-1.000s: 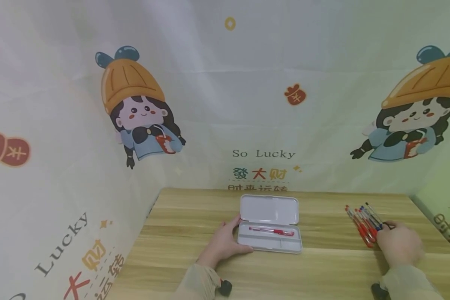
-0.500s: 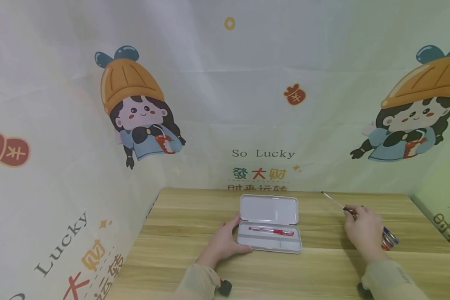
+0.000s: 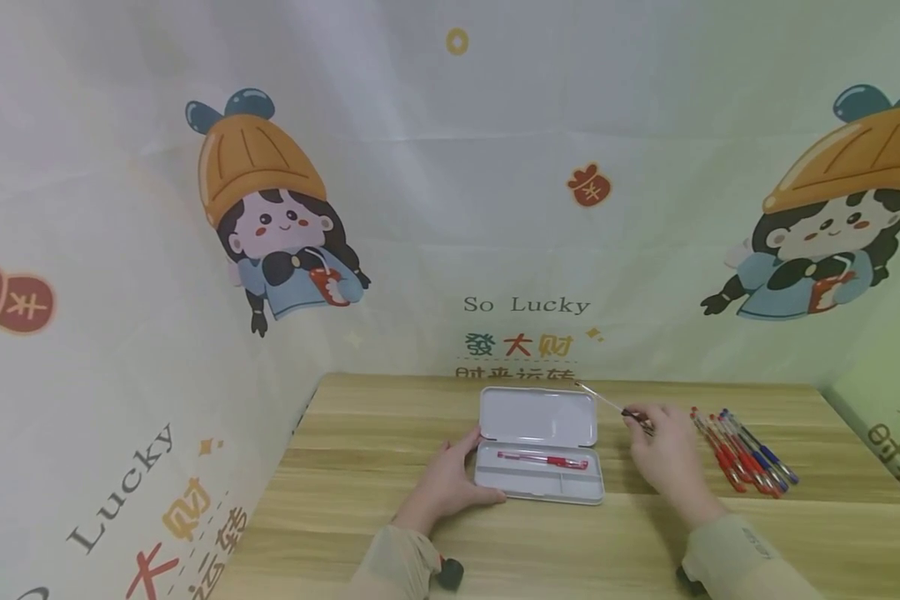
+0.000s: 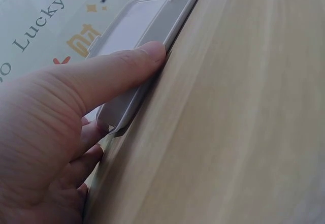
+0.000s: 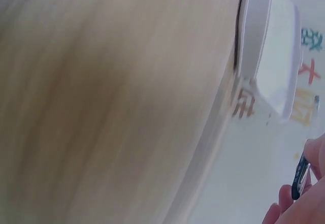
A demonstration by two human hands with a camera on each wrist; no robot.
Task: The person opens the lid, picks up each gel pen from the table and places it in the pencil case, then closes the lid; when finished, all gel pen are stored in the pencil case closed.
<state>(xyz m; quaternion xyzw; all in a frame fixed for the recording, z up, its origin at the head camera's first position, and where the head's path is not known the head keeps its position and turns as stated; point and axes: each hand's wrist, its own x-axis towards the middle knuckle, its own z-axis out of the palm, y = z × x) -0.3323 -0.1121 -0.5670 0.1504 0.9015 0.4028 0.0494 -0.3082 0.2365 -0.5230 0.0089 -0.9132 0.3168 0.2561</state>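
Observation:
A white pencil case (image 3: 521, 490) lies on the table with its lid (image 3: 537, 417) raised. In its long back compartment is a red pen (image 3: 543, 460). My left hand (image 3: 450, 483) grips the case at its left end; in the left wrist view the thumb (image 4: 147, 54) presses its front side. To the right of the case, above the table, my right hand (image 3: 667, 454) pinches a black-capped clear pen (image 3: 603, 400), its thin end pointing to the back left. The right wrist view shows the pen's dark cap (image 5: 300, 177) among the fingertips.
Several red pens (image 3: 729, 454) and blue pens (image 3: 765, 454) lie in a loose group on the right of the wooden table (image 3: 360, 433). A printed cloth (image 3: 412, 208) hangs behind the table's far edge.
From the pen group, my right hand has moved left with the black pen, stopping short of the case. The remaining pens have come into view. My left hand stays on the case.

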